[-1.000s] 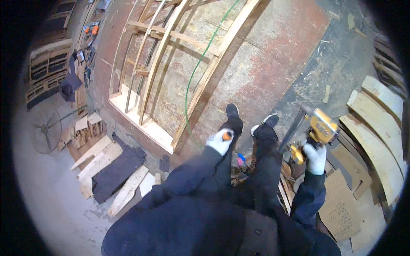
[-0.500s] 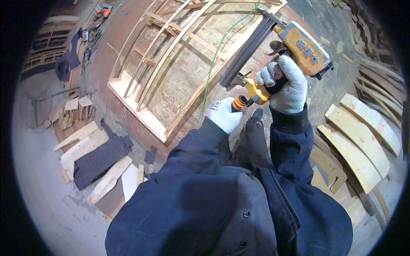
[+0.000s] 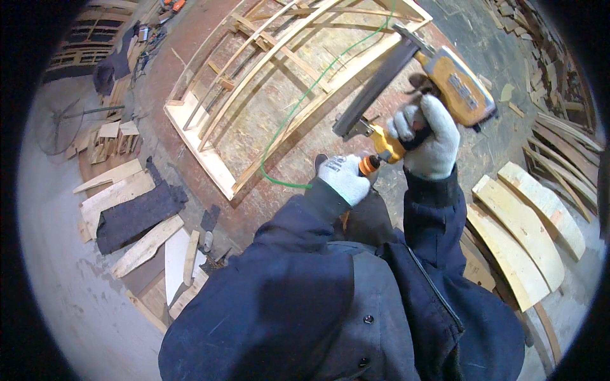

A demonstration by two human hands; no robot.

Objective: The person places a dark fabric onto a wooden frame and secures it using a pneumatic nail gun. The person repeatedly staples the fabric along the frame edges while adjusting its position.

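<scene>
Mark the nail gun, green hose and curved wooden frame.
nail gun (image 3: 459, 87): head view, yellow body.
green hose (image 3: 298, 105): head view, mid-run across the frame.
curved wooden frame (image 3: 206, 157): head view, near end board.

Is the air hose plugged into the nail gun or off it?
Cannot tell. The left hand covers the orange fitting at the base of the nail gun; the green hose ends there.

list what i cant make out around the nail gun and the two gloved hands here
Head view only:
- Orange fitting at the hose end: left hand covers most of it.
- Nail gun grip and trigger: wrapped by right hand.
- Green hose: far end cut off by the top edge.
- Feet: hidden by the jacket.
</scene>
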